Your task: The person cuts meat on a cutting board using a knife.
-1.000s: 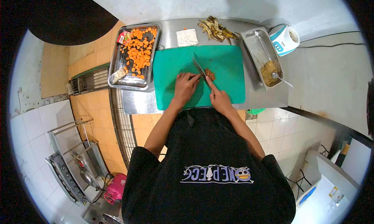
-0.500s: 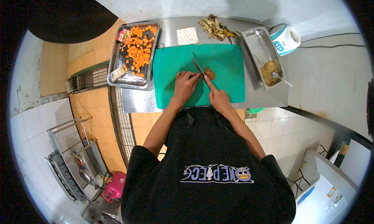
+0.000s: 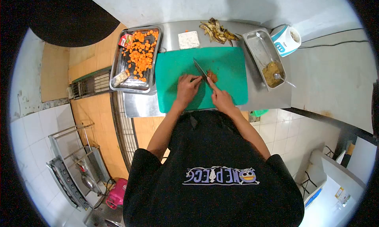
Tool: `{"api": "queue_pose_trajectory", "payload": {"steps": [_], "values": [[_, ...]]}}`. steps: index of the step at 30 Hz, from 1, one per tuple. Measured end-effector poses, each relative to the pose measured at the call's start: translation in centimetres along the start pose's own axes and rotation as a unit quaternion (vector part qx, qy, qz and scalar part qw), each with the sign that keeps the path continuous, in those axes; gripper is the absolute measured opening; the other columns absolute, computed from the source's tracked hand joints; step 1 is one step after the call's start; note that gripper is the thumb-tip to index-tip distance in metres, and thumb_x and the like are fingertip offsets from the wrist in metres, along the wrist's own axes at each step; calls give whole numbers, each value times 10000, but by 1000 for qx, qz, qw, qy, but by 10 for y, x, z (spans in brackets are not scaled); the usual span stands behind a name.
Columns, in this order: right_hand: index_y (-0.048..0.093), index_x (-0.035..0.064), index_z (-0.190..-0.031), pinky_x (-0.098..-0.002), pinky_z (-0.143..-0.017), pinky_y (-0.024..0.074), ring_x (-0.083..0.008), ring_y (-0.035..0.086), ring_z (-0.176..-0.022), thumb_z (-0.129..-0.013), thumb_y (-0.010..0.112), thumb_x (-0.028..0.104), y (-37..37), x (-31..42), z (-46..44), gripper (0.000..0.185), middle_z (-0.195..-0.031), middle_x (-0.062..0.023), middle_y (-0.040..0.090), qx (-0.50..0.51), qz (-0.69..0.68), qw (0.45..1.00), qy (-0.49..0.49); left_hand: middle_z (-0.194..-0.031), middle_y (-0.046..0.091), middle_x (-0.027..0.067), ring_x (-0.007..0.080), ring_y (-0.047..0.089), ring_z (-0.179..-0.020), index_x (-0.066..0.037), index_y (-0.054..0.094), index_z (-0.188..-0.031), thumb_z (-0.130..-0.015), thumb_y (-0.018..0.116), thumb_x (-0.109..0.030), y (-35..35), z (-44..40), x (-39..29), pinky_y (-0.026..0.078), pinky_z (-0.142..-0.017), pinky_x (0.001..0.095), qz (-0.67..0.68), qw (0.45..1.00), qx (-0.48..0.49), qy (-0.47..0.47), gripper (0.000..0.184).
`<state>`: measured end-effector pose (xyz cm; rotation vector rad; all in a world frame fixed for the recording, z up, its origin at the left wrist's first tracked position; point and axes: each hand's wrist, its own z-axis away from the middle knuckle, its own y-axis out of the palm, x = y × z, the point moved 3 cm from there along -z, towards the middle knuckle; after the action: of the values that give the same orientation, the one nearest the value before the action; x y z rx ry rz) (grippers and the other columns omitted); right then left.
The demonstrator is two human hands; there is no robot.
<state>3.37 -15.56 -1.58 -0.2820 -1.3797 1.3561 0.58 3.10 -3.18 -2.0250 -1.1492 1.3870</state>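
A green cutting board [image 3: 169, 96] lies on the steel table below both hands. My right hand [image 3: 222, 98] is closed on a knife [image 3: 199, 66], its index finger stretched along the blade and the tip pointing away from me. Just right of the blade sits a small heap of chopped reddish-brown food [image 3: 212, 76], with a few crumbs beyond it. Close to the blade's left side, my left hand [image 3: 188, 89] has its fingers drawn together against the board. Whatever small piece they pinch is mostly hidden.
Left of the board stands a metal tray [image 3: 114, 75] with cut carrots [image 3: 140, 57] and a small packet [image 3: 125, 40]. Behind it are a white block [image 3: 188, 40] and dark peels [image 3: 218, 31]. To the right are a steel pan [image 3: 257, 49] holding mash and a spoon, and a white-and-teal appliance [image 3: 285, 41].
The view has tilted slightly, so the table's far items sit a little lower. Both hands and the knife stay in nearly the same place on the board.
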Motion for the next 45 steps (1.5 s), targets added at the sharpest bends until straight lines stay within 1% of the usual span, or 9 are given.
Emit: {"api": "queue_pose_trajectory", "payload": {"steps": [5,11,18,23,29,33,39,41,45], "values": [[225,345,-1621,-633,-743,519,-511,638,-719,-969,496,136,-1,-2,7,736,-769,-317,652,-13,-108,994,-23,-987,726,27,260,673,-900,-129,782,-1014,-830,763,-134,-3,1,0,483,-909,446,28,1000,-10,-6,185],[226,363,-1617,-627,-687,520,-513,629,-683,-973,500,135,3,-7,4,736,-746,-302,647,-8,-137,990,-38,-982,733,40,267,673,-900,-129,785,-1009,-824,767,-132,0,3,0,478,-901,448,24,1000,1,-11,185],[211,360,-1621,-617,-660,536,-503,629,-644,-973,513,142,-6,2,1,747,-708,-276,645,36,16,999,9,-969,732,45,269,677,-897,-121,785,-1010,-819,765,-111,8,-2,10,479,-877,442,42,999,-6,25,192],[211,353,-1621,-638,-673,527,-505,634,-649,-972,509,144,0,-4,1,745,-706,-282,651,-17,-81,996,-19,-1025,739,57,278,684,-926,-138,780,-1064,-794,793,-122,-1,1,5,496,-881,448,33,999,6,-1,271],[230,326,-1620,-644,-678,517,-514,619,-638,-972,498,138,6,-10,1,726,-704,-290,644,-22,-91,995,-46,-1037,730,49,281,679,-967,-151,780,-1088,-807,781,-123,-1,3,4,482,-916,459,41,999,17,-16,282],[238,331,-1618,-640,-675,511,-515,614,-633,-972,495,130,-2,-5,2,724,-704,-299,636,27,-94,995,-9,-986,729,41,267,674,-931,-108,780,-1035,-830,761,-112,-9,0,-2,475,-903,438,39,999,14,-27,205],[236,349,-1617,-630,-665,501,-515,612,-643,-972,496,112,-5,-6,1,735,-702,-307,619,30,-144,989,-18,-979,729,37,265,672,-931,-119,785,-1019,-831,757,-112,-7,-3,-1,476,-927,452,49,998,10,-36,190],[248,322,-1626,-525,-605,462,-424,573,-572,-982,464,69,-6,-5,2,725,-646,-232,559,18,-136,990,-10,-984,727,35,267,670,-927,-128,787,-1018,-828,758,-114,-10,-4,-3,476,-933,451,47,998,7,-32,193],[253,319,-1624,-526,-611,465,-430,575,-579,-983,469,68,-3,-9,-2,722,-665,-239,566,16,-116,993,-26,-992,725,30,270,669,-925,-133,786,-1021,-820,766,-114,1,-1,6,477,-929,443,39,999,16,-30,203]]}}
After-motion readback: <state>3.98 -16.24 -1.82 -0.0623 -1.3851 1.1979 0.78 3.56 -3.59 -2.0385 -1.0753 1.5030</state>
